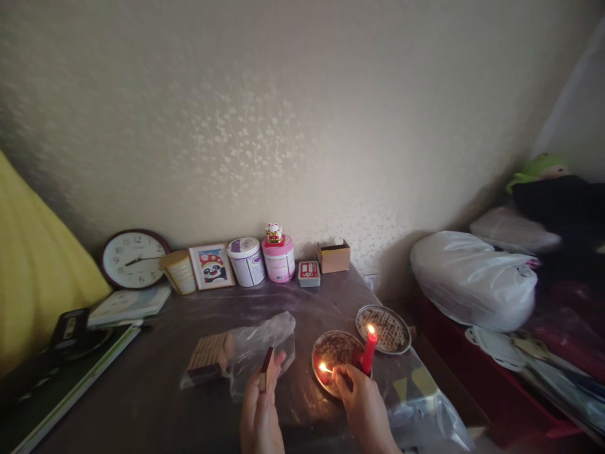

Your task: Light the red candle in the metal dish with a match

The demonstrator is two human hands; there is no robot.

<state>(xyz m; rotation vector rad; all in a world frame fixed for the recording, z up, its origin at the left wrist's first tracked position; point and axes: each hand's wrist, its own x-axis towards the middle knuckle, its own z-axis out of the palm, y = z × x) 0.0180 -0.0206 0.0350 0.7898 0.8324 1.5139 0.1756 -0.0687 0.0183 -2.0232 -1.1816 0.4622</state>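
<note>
Red candle (369, 350) stands upright; lit match (326, 369) points left.

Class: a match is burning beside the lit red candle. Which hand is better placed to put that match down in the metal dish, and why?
Probably the right hand: it holds the burning match directly over the metal dish, beside the red candle. The left hand holds the matchbox, farther away.
</note>
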